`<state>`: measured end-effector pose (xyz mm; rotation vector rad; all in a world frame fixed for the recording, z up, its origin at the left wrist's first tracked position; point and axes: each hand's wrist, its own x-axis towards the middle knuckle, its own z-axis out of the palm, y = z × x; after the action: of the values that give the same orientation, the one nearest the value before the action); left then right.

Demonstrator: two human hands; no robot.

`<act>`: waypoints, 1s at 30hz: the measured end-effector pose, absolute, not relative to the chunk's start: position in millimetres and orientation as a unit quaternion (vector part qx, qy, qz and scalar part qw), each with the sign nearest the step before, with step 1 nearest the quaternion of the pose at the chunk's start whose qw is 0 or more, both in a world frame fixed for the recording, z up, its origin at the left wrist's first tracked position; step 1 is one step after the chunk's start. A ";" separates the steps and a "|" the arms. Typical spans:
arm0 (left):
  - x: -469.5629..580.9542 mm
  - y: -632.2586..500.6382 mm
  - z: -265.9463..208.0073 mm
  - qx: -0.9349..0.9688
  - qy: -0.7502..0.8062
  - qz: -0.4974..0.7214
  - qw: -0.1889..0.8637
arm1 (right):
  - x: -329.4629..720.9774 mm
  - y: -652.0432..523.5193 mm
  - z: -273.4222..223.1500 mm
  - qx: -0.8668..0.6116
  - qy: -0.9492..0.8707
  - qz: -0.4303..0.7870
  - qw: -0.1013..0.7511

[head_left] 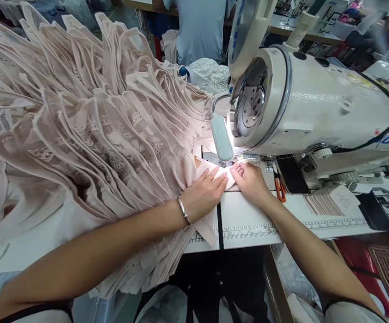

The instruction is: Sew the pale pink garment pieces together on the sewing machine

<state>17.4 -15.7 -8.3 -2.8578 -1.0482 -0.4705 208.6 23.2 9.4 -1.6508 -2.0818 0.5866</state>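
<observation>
My left hand point(205, 192) lies flat, fingers stretched, on a pale pink garment piece point(199, 169) in front of the sewing machine's needle area. At the piece's right edge, my right hand point(250, 179) pinches the fabric between thumb and fingers. The white sewing machine point(335, 103) stands to the right, its presser foot point(222, 164) just beyond my fingertips. A small pale green lamp point(222, 137) hangs over that spot and lights it. To the left, a large heap of pale pink lace-trimmed garments point(114, 121) spreads up to my left hand and over the table's front edge.
Orange-handled snippers point(279, 186) lie right of my right hand, near a dark flat object point(293, 174). Further right sit a stack of tags point(329, 201) and a black case point(378, 211). A ruler strip point(248, 231) runs along the table's front. A person in blue point(199, 31) is behind.
</observation>
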 end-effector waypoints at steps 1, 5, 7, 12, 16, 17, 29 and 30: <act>17.8 -17.3 -7.3 -0.929 -0.342 -0.138 0.041 | 208.4 23.2 9.2 -0.595 -0.748 0.210 0.206; 17.0 -17.4 -4.6 -0.928 -0.349 -0.117 0.063 | 207.4 24.9 7.7 -0.594 -0.751 0.205 0.201; 16.6 -15.9 -5.1 -0.928 -0.344 -0.121 0.073 | 207.8 25.2 6.5 -0.596 -0.753 0.198 0.197; 17.4 -10.3 -10.5 -0.930 -0.330 -0.145 0.068 | 216.6 19.2 1.6 -0.559 -0.776 0.165 0.239; 19.8 -8.6 -10.9 -0.925 -0.339 -0.167 0.047 | 223.0 10.5 1.2 -0.464 -0.845 0.101 0.247; 20.6 -9.1 -9.2 -0.917 -0.359 -0.169 0.046 | 222.6 8.5 1.8 -0.448 -0.861 0.079 0.227; 32.9 -14.2 -2.5 -0.923 -0.336 -0.159 0.095 | 241.5 25.4 1.6 -0.432 -0.892 0.102 0.092; 33.2 -14.6 -4.4 -0.924 -0.332 -0.160 0.099 | 246.0 28.7 -0.1 -0.430 -0.890 0.119 0.094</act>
<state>33.2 -14.6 -4.4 -2.7329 -0.9821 -0.4727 246.0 28.7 -0.1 -1.2760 -2.6389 0.3539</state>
